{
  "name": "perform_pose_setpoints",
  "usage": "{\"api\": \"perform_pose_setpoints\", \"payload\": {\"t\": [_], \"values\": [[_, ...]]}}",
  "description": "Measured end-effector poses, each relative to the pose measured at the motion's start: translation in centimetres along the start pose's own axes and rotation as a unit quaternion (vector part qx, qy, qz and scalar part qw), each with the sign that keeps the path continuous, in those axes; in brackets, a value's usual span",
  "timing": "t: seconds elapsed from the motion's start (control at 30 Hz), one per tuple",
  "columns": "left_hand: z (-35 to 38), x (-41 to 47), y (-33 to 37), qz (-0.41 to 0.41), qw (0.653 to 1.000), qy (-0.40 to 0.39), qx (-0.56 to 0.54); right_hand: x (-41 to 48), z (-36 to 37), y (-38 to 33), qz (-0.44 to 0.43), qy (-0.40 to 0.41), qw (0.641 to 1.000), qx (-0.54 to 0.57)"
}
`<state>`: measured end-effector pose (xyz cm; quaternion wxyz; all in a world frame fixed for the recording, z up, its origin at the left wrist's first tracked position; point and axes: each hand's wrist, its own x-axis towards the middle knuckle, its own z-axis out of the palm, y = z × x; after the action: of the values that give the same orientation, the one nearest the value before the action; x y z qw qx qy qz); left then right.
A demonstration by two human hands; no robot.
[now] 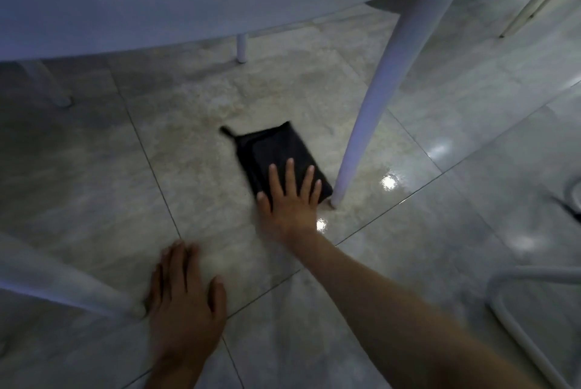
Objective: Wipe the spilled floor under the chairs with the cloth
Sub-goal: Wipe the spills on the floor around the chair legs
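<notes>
The cloth (279, 159), dark and folded, lies on the floor (440, 262) under the chair, its near corner just beside a white leg (371, 111). It is pressed flat by the right hand (290, 200), fingers (290, 174) spread open, nothing gripped. The left hand (185, 297) is splayed on the tile as a brace, close to another leg (94, 291). The leg could be struck on a rightward stroke; on glossy, possibly wet tile the bracing palm could slip; the folds might bunch.

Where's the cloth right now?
The black cloth lies flat on the tiled floor at the centre of the head view, under the right hand, just left of the white chair leg.
</notes>
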<state>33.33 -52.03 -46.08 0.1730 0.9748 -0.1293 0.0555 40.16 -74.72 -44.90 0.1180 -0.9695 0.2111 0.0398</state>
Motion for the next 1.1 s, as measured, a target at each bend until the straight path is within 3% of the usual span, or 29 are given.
{"api": "perform_pose_setpoints", "payload": {"t": [0.07,0.13,0.27,0.4,0.6,0.67,0.77,0.9,1.0,1.1], "values": [[0.1,0.0,0.0,-0.001,1.0,-0.001,-0.003,-5.1,0.2,0.2,-0.099,0.011,0.995,-0.01],[0.2,0.0,-0.1,0.0,1.0,0.01,-0.009,-10.3,0.5,1.3,-0.143,0.008,0.989,-0.031],[0.1,-0.1,0.1,-0.013,1.0,0.013,-0.018,-17.2,1.1,6.0,-0.066,0.035,0.995,-0.07],[-0.3,-0.1,0.3,-0.013,1.0,-0.008,-0.009,-17.1,0.8,6.5,-0.024,0.027,0.996,-0.078],[-0.1,-0.3,0.1,-0.015,1.0,0.009,-0.004,-8.6,0.2,1.8,-0.172,0.021,0.984,-0.037],[0.0,-0.3,0.1,-0.011,1.0,0.016,-0.002,-3.7,0.2,0.3,-0.149,0.019,0.988,-0.027],[0.2,-0.4,-0.2,0.001,1.0,0.016,0.008,3.4,-1.0,0.0,-0.045,0.029,0.998,-0.013],[0.4,-0.3,-0.3,0.011,1.0,0.022,0.009,8.9,-3.7,1.6,0.122,-0.056,0.99,0.028],[0.3,-0.3,-0.2,0.007,1.0,0.013,0.014,9.3,-4.3,0.8,0.123,-0.098,0.987,0.024],[0.4,-0.2,-0.1,0.002,1.0,0.012,0.013,7.0,-3.6,-0.6,0.057,-0.103,0.993,0.008]]}}
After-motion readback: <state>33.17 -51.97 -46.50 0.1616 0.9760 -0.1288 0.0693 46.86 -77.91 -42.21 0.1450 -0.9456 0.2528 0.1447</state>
